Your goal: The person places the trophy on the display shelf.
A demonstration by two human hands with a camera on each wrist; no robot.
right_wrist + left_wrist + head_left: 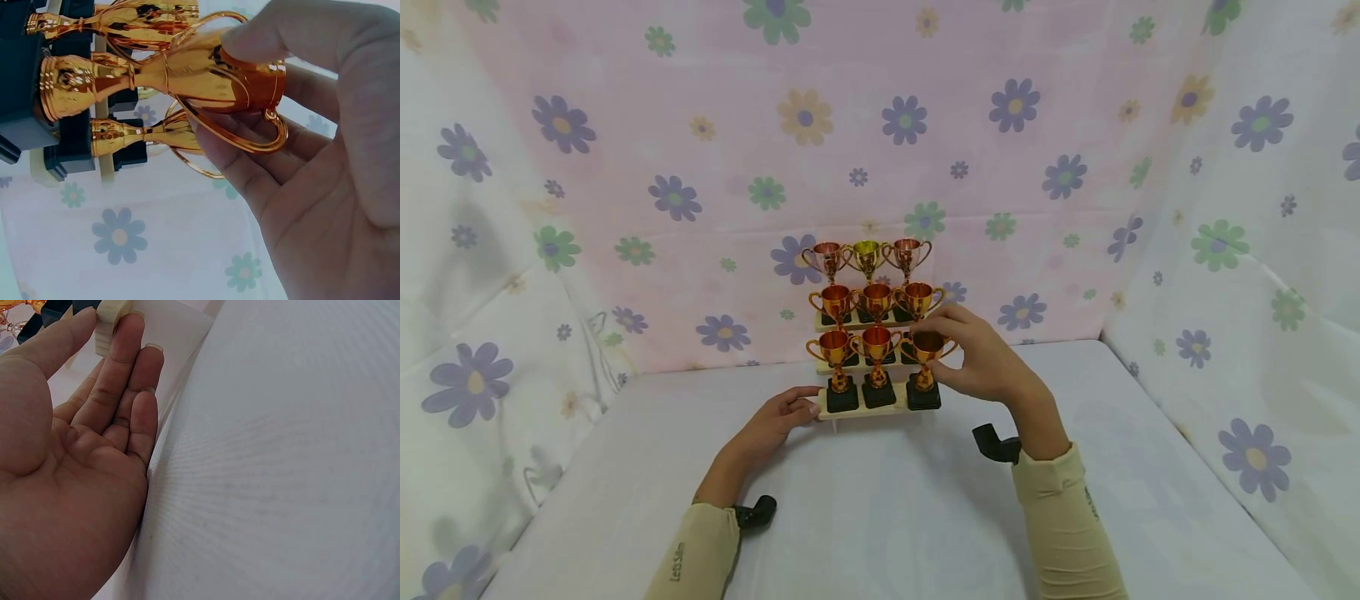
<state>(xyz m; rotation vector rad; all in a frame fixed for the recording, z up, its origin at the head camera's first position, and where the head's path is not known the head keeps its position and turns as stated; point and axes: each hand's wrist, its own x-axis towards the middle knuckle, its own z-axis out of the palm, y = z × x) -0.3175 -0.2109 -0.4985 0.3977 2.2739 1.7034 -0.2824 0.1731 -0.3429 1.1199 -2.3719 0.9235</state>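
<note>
A small tiered wooden stand (901, 402) carries rows of trophy cups on black square bases. My right hand (981, 360) pinches the front row's right trophy cup (209, 81) near its rim, thumb on one side and fingers on the other. That cup's black base (923, 395) is at the right end of the front step. At the stand's left end, my left hand (781, 417) holds the step's edge (111, 314) between thumb and fingers. The front left trophy (837, 360) and front middle trophy (877, 358) stand upright beside each other.
Behind the front row rise a middle row with an orange-gold trophy (876, 300) and a back row with a yellow-gold trophy (867, 257). White cloth (880, 517) covers the table. A flowered curtain (865, 108) encloses the back and sides.
</note>
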